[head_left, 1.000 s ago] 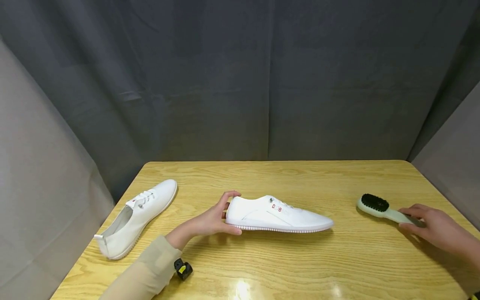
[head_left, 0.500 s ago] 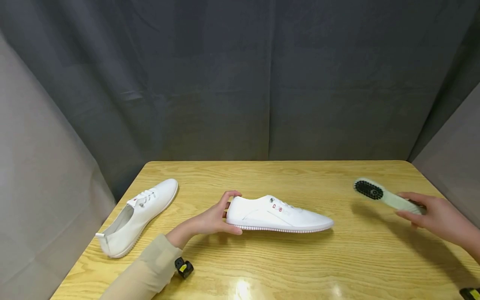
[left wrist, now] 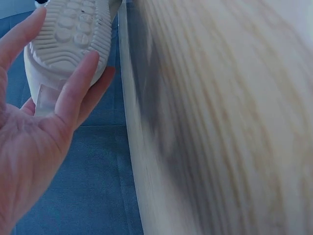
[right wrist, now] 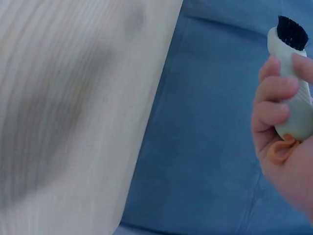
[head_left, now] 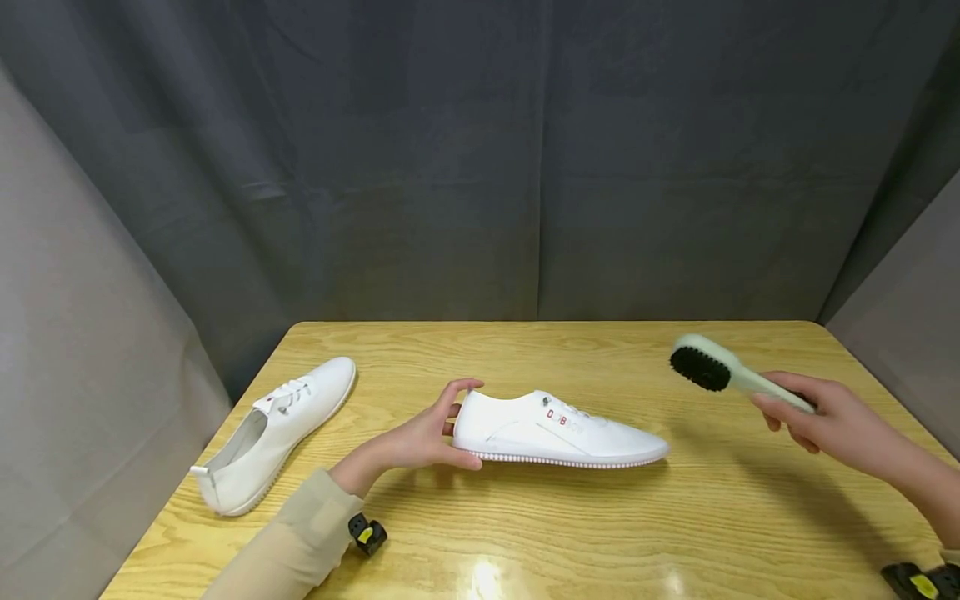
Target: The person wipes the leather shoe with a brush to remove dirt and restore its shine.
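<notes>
The heel of a white shoe (head_left: 558, 429) is clasped between the thumb and spread fingers of the left hand (head_left: 418, 439); whether it rests on the worktop (head_left: 600, 533) or is held just above cannot be told. By the curled fingers of the right hand (head_left: 847, 421), the handle of a brush (head_left: 742, 377) is gripped, and the brush is held clear of the worktop.

The step in hand is judged to be the readying of brush and shoe, still well apart. For brushing, the bristles would need to be brought down against the upper while the heel is steadied.

The brush is pale green and smooth, with dense black bristles (head_left: 699, 368) and an orange loop (right wrist: 282, 148). The shoe's upper looks smooth and supple; its sole (left wrist: 73, 32) is ridged and studded. Farther left, a second white shoe (head_left: 273, 442) is set on the glossy, wood-grained worktop, backed by a dark fabric curtain (head_left: 420, 183).
</notes>
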`<state>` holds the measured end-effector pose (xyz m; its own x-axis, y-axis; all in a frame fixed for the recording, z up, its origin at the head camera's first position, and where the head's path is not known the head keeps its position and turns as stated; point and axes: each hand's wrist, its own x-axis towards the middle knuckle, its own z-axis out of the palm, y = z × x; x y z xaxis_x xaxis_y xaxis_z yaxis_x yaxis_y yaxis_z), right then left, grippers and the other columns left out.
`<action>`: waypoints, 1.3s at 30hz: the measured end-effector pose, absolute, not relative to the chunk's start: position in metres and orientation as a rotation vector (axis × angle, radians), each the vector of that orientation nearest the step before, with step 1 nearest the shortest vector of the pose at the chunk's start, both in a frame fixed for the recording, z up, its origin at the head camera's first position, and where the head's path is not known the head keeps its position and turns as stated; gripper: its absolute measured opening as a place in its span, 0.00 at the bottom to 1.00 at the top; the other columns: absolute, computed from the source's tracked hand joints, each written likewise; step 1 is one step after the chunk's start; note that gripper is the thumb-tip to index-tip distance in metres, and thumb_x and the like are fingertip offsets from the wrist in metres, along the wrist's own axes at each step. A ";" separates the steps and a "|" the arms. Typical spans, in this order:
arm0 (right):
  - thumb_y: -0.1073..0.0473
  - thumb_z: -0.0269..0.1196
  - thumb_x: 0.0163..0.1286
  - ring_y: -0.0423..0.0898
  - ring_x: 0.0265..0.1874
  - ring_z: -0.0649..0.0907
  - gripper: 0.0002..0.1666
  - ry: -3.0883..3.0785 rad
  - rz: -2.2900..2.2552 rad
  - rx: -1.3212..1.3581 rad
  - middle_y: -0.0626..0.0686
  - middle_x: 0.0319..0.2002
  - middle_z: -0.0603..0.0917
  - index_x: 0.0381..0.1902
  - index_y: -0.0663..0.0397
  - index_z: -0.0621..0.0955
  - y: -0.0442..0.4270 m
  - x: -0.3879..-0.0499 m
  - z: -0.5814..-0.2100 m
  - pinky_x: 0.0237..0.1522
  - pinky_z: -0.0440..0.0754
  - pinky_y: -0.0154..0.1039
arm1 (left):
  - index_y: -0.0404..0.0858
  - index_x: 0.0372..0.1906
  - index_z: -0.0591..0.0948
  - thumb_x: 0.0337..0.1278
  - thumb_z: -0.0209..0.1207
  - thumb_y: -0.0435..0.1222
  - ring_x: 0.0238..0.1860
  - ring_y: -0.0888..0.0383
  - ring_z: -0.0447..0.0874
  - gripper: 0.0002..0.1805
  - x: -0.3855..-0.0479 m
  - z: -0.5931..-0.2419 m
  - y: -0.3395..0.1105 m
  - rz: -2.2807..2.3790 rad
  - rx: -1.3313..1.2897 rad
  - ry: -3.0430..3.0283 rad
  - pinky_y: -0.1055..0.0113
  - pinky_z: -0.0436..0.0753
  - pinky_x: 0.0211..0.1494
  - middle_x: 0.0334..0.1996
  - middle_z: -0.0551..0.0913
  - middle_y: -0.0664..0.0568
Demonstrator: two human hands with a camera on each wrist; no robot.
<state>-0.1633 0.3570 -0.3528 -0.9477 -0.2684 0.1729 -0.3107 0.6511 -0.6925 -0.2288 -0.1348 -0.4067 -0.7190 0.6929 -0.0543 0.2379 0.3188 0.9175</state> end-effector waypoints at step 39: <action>0.58 0.73 0.57 0.34 0.30 0.79 0.19 -2.458 0.868 0.959 0.42 0.38 0.85 0.46 0.47 0.82 0.177 -0.162 -0.346 0.30 0.77 0.35 | 0.51 0.68 0.51 0.47 0.73 0.32 0.50 0.50 0.79 0.51 -0.227 -0.406 -0.134 1.435 0.790 2.155 0.57 0.77 0.52 0.57 0.72 0.44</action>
